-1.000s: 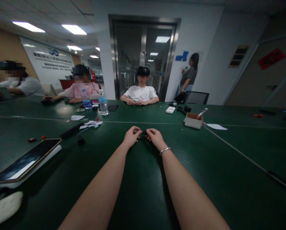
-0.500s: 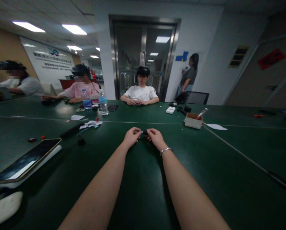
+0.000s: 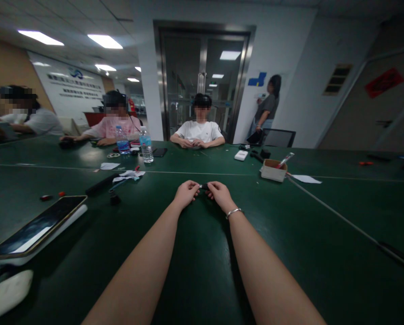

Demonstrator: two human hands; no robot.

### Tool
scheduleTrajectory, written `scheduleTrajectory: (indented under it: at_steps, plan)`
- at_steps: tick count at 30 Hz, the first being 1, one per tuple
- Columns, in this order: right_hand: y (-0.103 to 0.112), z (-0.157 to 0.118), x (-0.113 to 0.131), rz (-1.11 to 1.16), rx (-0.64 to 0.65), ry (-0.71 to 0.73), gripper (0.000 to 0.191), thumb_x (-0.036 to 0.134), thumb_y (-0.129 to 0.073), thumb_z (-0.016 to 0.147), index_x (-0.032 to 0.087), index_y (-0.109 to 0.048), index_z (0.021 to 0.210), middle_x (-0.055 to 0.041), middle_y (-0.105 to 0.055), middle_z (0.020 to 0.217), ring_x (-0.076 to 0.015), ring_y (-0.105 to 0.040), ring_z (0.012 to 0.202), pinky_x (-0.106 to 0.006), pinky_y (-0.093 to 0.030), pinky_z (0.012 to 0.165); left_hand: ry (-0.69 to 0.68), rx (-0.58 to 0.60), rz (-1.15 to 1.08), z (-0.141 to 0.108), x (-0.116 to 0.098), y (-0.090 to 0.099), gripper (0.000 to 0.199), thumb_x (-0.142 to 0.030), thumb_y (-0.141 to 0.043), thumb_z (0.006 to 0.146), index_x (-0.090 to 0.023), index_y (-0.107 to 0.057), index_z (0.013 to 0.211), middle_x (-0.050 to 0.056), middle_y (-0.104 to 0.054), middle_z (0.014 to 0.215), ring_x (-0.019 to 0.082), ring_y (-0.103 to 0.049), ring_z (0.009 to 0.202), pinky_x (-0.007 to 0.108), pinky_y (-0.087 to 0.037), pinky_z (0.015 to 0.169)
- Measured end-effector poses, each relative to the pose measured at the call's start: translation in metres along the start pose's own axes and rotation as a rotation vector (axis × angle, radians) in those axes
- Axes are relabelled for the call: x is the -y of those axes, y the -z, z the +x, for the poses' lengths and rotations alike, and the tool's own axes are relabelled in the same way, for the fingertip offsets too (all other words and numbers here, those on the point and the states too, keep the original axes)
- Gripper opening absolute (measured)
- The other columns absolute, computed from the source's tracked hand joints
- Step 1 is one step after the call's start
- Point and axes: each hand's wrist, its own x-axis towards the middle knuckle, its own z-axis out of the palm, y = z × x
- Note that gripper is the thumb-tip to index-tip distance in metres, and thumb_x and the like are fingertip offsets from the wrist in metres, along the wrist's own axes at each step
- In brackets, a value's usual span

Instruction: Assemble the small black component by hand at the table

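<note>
Over the green table (image 3: 202,253), both of my hands meet at a small dark object with a silvery part (image 3: 204,186). My left hand (image 3: 187,194) pinches its silvery left end between thumb and fingertips. The black right end is pinched by my right hand (image 3: 218,194), which has a silver bracelet (image 3: 234,213) at the wrist. Fingertips cover much of the object, so I cannot make out exactly what it is.
A phone (image 3: 36,225) on a white item and a white mouse-like object (image 3: 9,289) lie at left. Two water bottles (image 3: 146,146) stand farther back. A small box (image 3: 273,171) is at right, beside a cable (image 3: 330,210). A person (image 3: 199,131) sits opposite.
</note>
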Motion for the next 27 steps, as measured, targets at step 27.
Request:
scheduleTrajectory:
  at_steps: [27]
  plan:
    - [-0.0007,-0.0026,0.0031,0.017,0.010,-0.011,0.015,0.023,-0.057,0.083,0.013,-0.064,0.091,-0.0006,-0.062,0.062,-0.0073,-0.053,0.048,-0.016,-0.041,0.045,-0.014,-0.037,0.020,0.0003,0.0006,-0.0014,0.022,-0.032,-0.054,0.085,-0.017,-0.058,0.099,0.005,-0.064,0.082,0.010,-0.058,0.060,0.016,-0.043,0.043]
